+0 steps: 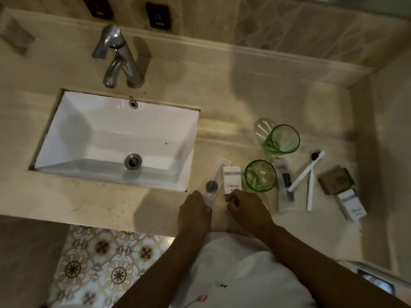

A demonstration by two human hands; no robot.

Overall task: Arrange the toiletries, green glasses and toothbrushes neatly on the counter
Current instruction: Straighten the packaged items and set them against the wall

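Two green glasses stand upright on the beige counter (222,90), one (282,138) farther back, one (259,176) nearer. A small white box (232,180) lies left of the near glass; my right hand (244,205) pinches its near end. My left hand (194,211) grips the near end of a clear plastic sachet (214,181) with a grey disc in it. Two white toothbrushes (308,176) lie crossed to the right. A clear wrapped packet (285,185) lies between glass and brushes.
The white sink basin (73,134) with chrome faucet (117,56) takes the counter's left. A brown soap box (335,180) and another white box (351,204) sit at the far right. The side wall (391,152) bounds the right; patterned floor tiles (100,263) lie below the counter edge.
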